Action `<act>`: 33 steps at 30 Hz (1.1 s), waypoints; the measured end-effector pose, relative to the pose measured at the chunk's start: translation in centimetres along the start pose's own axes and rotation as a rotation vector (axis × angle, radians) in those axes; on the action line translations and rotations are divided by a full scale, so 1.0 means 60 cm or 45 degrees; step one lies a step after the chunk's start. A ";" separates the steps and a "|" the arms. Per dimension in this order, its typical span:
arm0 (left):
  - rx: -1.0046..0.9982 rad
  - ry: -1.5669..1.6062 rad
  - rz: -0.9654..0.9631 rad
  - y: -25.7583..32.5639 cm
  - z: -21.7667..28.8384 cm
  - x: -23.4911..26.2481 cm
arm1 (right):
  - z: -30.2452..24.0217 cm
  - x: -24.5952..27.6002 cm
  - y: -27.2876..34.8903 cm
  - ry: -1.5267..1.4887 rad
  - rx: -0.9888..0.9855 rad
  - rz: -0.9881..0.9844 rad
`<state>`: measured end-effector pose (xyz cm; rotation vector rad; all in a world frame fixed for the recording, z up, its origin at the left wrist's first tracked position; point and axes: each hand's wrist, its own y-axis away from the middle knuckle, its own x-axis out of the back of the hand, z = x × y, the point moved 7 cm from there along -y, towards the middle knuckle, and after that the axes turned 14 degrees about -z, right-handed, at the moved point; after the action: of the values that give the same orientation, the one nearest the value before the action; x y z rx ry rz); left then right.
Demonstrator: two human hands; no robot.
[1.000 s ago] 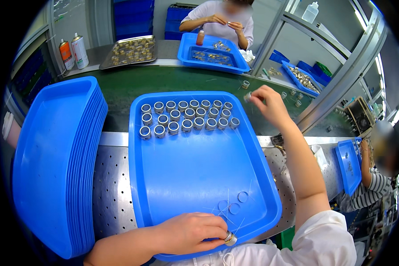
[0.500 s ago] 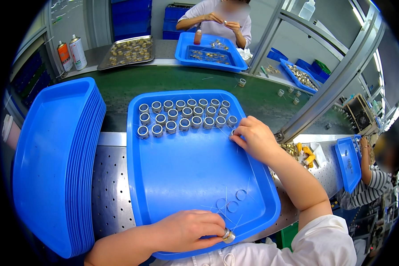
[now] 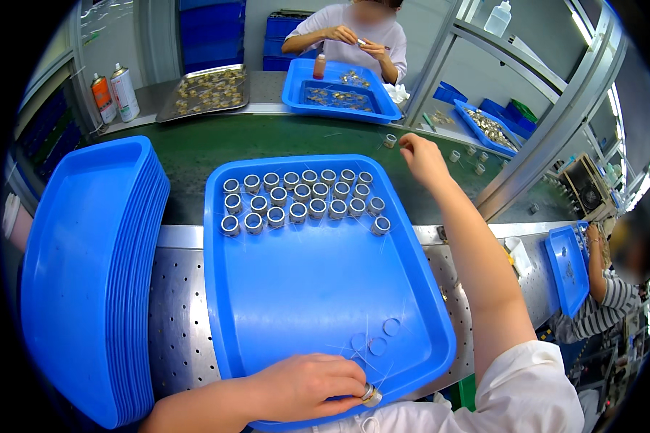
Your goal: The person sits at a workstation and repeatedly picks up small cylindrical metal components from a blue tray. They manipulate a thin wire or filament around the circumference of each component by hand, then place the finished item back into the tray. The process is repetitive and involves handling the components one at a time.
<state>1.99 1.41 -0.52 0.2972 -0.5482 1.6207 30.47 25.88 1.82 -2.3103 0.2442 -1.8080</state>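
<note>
At the near edge of the blue tray, my left hand is closed around a small metal ring-shaped part with thin wires. My right hand reaches past the tray's far right corner, over the green surface, its fingers a little apart with nothing visible between them. Just left of its fingertips stands a similar ring-shaped part. Rows of these metal parts fill the far end of the tray, and one part sits by its right wall. Thin clear rings and fine wires lie near my left hand.
A tall stack of blue trays stands at left. Beyond the green work surface, a co-worker handles a small piece above another blue tray. A metal post rises at right, with several loose parts near it.
My right hand has let go of a ring-shaped part by the tray's right wall and moved away, over the green surface. My left hand stays almost in place with its part.
</note>
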 end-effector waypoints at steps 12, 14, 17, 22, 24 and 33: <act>-0.050 0.056 0.007 0.004 -0.011 -0.013 | -0.005 -0.025 -0.069 -0.034 0.163 -0.041; -0.049 0.061 0.027 0.006 -0.009 -0.013 | -0.102 0.009 -0.007 -0.263 0.394 -0.157; -0.057 0.050 0.040 0.008 -0.009 -0.014 | -0.189 0.029 0.102 -0.231 0.700 -0.340; -0.056 0.003 0.024 0.003 -0.004 -0.007 | -0.227 0.000 0.191 0.035 0.892 -0.476; -0.042 0.017 0.009 0.003 -0.002 -0.007 | -0.227 -0.009 0.191 0.156 0.846 -0.469; -0.044 0.004 0.028 0.004 -0.001 -0.008 | -0.187 0.014 0.178 -0.027 0.634 -0.459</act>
<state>1.81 1.04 -0.86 0.2632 -0.5784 1.6310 19.66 14.74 2.48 -2.0966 -0.5961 -1.7321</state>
